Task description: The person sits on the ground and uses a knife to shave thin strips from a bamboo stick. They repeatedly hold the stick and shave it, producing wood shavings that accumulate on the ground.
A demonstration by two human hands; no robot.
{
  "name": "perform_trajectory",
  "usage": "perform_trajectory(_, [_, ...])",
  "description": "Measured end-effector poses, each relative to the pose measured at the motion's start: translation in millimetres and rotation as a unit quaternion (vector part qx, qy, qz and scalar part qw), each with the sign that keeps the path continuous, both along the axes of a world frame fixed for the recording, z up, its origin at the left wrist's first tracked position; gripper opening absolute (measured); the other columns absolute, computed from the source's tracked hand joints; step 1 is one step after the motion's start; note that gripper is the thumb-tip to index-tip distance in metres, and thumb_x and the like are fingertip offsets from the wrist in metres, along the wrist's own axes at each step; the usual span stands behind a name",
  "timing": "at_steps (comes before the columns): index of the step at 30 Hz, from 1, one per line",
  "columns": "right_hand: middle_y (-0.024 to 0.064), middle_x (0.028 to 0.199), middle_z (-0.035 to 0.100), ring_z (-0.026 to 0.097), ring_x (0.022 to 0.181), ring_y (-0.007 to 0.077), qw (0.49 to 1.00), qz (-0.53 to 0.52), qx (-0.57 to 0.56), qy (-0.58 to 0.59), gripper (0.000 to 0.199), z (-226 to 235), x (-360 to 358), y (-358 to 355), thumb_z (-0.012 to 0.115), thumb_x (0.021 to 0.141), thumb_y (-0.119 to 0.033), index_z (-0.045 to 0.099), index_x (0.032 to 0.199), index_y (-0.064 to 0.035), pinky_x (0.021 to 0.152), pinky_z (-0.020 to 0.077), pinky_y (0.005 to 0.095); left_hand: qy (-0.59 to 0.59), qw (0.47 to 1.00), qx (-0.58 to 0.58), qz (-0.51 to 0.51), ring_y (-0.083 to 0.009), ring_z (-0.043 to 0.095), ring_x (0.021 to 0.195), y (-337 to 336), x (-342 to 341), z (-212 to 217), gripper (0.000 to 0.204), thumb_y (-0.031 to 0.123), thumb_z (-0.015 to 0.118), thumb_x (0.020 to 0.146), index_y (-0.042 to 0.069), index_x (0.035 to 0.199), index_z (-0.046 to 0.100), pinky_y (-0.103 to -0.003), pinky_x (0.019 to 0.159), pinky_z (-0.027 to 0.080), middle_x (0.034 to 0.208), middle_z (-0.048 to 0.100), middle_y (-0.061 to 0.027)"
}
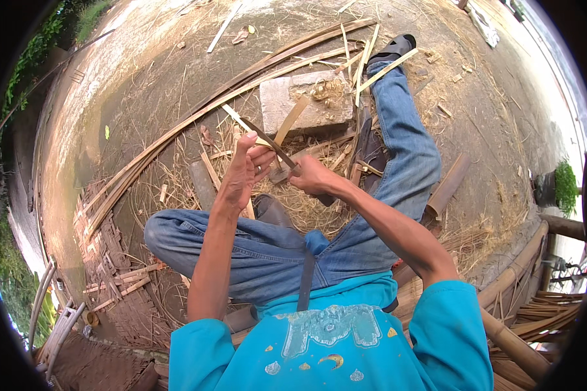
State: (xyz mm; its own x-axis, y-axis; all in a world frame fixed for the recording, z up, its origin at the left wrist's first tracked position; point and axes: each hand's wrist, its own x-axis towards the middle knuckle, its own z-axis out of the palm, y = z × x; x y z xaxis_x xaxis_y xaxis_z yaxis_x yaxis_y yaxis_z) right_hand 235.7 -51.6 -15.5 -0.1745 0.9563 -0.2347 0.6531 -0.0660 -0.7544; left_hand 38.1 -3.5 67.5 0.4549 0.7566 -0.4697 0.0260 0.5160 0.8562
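My right hand (312, 174) is closed round the handle of a knife. Its long dark blade (275, 148) slants up and to the left, toward my left hand. A pale bamboo strip (232, 114) lies against the blade near its tip. My left hand (244, 168), with a ring on one finger, pinches this strip between the raised thumb and curled fingers; the exact contact is partly hidden. Just beyond the blade, another flat bamboo strip (292, 120) leans on a grey concrete block (278, 104).
Long split bamboo strips (169, 133) curve along the ground at the left. Shorter pale strips (365, 65) lie beyond the block, near my sandalled foot (396, 49). Shavings litter the floor between my legs. A split bamboo piece (449, 186) lies right of my bent knee.
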Motion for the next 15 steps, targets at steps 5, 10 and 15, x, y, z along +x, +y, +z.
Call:
perform_trajectory(5, [0.0303, 0.088, 0.068, 0.070, 0.084, 0.0470, 0.998, -0.020, 0.022, -0.057, 0.024, 4.1, -5.1, 0.5, 0.067, 0.087, -0.006, 0.051, 0.099, 0.0066, 0.072, 0.0551, 0.0530, -0.001, 0.998, -0.009, 0.056, -0.0316, 0.050, 0.139, -5.9, 1.5, 6.0, 0.109, 0.080, 0.056, 0.085, -0.011, 0.143, 0.050, -0.044, 0.119, 0.032, 0.144, 0.056, -0.0259])
perform_trajectory(10, [0.0296, 0.089, 0.069, 0.069, 0.081, 0.0432, 0.963, -0.037, -0.206, 0.169, 0.035, 38.6, -16.4, -16.8, 0.067, 0.092, -0.021, 0.056, 0.108, 0.0087, 0.069, 0.0551, 0.0448, 0.047, 0.993, 0.049, 0.100, -0.0293, 0.070, 0.115, -5.3, -24.6, 21.5, 0.082, 0.065, 0.067, 0.092, -0.012, 0.122, 0.066, -0.039, 0.105, 0.052, 0.117, 0.072, -0.0259])
perform_trajectory(15, [0.0270, 0.088, 0.069, 0.067, 0.084, 0.0472, 0.980, -0.109, 0.002, 0.168, 0.042, 2.5, -51.6, -60.7, 0.057, 0.104, -0.037, 0.054, 0.124, -0.0006, 0.078, 0.0516, 0.0505, 0.018, 0.981, 0.064, 0.182, -0.0279, 0.074, 0.106, -22.3, -42.7, 28.7, 0.066, 0.051, 0.068, 0.097, -0.013, 0.114, 0.069, -0.035, 0.100, 0.057, 0.109, 0.074, -0.0246])
